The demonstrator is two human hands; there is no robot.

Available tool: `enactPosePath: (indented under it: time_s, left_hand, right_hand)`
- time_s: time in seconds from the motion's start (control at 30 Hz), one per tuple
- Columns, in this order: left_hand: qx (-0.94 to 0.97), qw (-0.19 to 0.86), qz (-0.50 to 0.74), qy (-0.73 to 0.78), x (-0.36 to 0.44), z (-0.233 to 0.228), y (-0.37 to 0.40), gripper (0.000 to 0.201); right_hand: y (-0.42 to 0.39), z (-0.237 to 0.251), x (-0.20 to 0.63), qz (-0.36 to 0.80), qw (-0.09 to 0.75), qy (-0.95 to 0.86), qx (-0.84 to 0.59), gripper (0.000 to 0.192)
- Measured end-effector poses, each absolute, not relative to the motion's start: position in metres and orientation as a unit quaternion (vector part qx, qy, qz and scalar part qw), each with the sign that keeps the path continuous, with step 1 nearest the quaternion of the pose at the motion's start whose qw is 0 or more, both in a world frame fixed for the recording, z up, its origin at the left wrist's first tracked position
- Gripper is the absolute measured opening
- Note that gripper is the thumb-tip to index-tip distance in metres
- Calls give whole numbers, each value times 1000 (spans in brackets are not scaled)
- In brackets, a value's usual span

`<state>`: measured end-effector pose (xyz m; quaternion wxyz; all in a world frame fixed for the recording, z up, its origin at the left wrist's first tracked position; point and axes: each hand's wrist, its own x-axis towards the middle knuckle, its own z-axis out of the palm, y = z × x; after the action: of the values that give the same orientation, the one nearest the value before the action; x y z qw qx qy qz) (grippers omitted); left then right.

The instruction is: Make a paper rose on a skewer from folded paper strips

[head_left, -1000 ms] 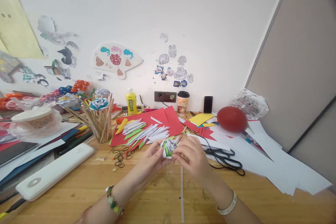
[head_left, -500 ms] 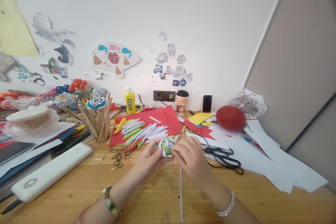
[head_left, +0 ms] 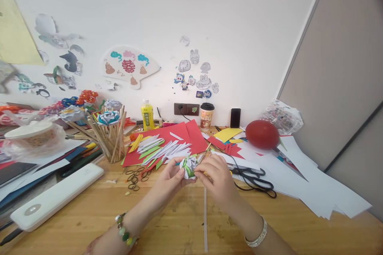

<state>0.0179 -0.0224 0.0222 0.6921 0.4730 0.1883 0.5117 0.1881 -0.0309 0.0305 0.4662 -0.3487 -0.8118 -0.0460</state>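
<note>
The left hand (head_left: 170, 176) cradles the paper flower (head_left: 188, 167) above the table (head_left: 170, 223), well out from its back edge; the right hand (head_left: 218, 175) pinches the flower's side — probably adjusting a petal; the next move calls for light fingertips — and steady support.

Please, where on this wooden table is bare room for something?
Bare wood shows between the long white case and the left forearm, also between the right forearm and white paper sheets. Beyond the left hand, white and green paper strips lie crowded.
</note>
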Motion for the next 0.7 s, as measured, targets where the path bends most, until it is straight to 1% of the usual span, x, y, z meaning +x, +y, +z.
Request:
enactPosePath:
  time_s: [0.2,0.3,0.43,0.6,0.7]
  left_hand:
    - [481,691,506,186,17,19,-22,26]
    - [484,690,504,189,17,18,-21,28]
    - [482,685,508,199,17,18,-21,31]
    - [503,661,521,197,18,16,-20,37]
    - [517,632,539,205,19,15,-18,37]
  right_hand:
    - [-32,30,185,-16,458,-805,-378,10]
    - [-31,31,185,0,461,-799,-386,12]
    - [-31,33,188,5,466,-802,-374,10]
    - [-35,36,187,-36,484,-808,-332,14]
    - [-37,35,183,-70,491,-798,-342,16]
